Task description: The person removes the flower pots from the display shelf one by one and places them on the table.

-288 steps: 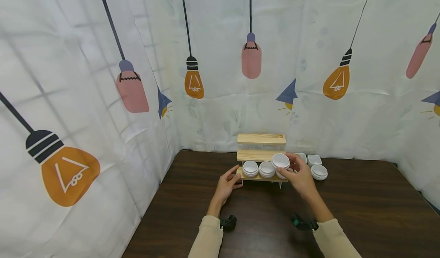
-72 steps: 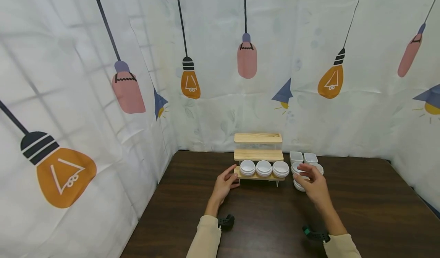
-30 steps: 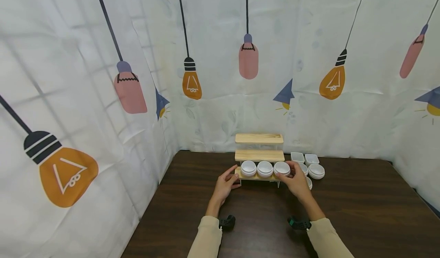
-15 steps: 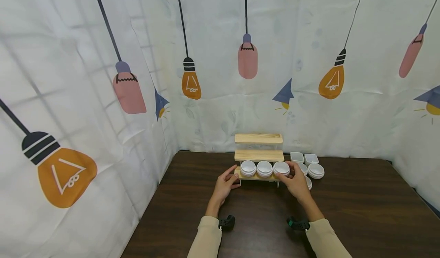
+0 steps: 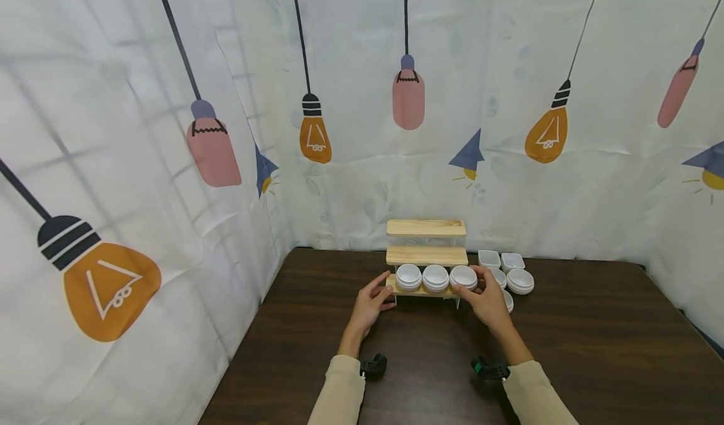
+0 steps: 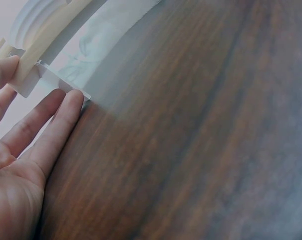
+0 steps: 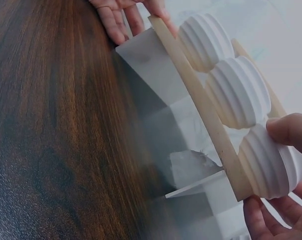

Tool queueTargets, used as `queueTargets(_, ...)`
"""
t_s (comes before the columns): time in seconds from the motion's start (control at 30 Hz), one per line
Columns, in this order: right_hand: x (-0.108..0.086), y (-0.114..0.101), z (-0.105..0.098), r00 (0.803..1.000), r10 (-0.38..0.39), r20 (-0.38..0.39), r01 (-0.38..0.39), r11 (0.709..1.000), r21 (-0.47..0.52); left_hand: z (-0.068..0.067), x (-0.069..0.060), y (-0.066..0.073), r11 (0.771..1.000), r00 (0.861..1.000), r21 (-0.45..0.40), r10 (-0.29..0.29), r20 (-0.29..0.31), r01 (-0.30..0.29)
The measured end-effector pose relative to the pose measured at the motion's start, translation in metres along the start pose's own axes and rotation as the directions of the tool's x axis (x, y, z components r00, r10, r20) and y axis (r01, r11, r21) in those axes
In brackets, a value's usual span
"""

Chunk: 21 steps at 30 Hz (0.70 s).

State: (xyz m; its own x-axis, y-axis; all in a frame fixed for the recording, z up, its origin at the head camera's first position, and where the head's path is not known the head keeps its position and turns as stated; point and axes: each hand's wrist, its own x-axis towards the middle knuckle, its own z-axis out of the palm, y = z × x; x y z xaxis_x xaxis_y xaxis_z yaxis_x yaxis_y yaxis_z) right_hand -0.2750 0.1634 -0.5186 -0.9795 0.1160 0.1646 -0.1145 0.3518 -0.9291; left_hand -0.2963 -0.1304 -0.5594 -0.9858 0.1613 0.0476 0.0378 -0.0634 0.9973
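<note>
A three-tier wooden rack [image 5: 427,256] with clear supports stands near the back of the table. Three white, round, ribbed bowls line its lowest tier: a left bowl [image 5: 408,277], a middle bowl [image 5: 435,278] and a right bowl [image 5: 463,277]; each looks like a stack. My left hand [image 5: 366,309] pinches the left end of the lowest board, the other fingers by the clear support in the left wrist view. With the thumb in front and fingers behind, my right hand [image 5: 489,302] grips the right bowl. In the right wrist view, its fingertips also touch the board's end [image 7: 240,185].
To the rack's right stand two square white dishes, a left one [image 5: 489,259] and a right one [image 5: 512,261]. In front are more round bowls, one fully visible [image 5: 520,281] and others partly behind my right hand. A printed curtain [image 5: 351,198] hangs behind the table [image 5: 430,362].
Earlier, my right hand held a bowl above the rack's right end, then reached to the bowls on the right. It came back left to the right bowl; both hands have stayed still since.
</note>
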Motion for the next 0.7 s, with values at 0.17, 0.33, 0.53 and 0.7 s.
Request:
queueTargets(0.17, -0.0001, -0.0005, -0.0003, 1.0, 0.005, -0.001, -0.005, 1.0, -0.008, 0.0008, -0.0001, 0.0007, 1.0, 1.0, -0.006, 0.0, 0.0, 0.0)
queueTargets(0.33, -0.0009, -0.0015, -0.0012, 1.0, 0.004, 0.001, -0.004, 1.0, -0.013, 0.0013, -0.0004, 0.0013, 1.0, 1.0, -0.006, -0.006, -0.002, 0.006)
queueTargets(0.53, -0.0026, -0.0034, -0.0025, 1.0, 0.006, 0.0, -0.006, 1.0, -0.003, 0.0012, 0.0001, 0.001, 1.0, 1.0, -0.005, -0.009, -0.008, 0.009)
queueTargets(0.7, -0.0038, -0.0036, -0.0039, 1.0, 0.016, 0.009, -0.016, 1.0, -0.006, 0.0014, -0.0003, 0.001, 1.0, 1.0, -0.008, -0.009, -0.012, 0.009)
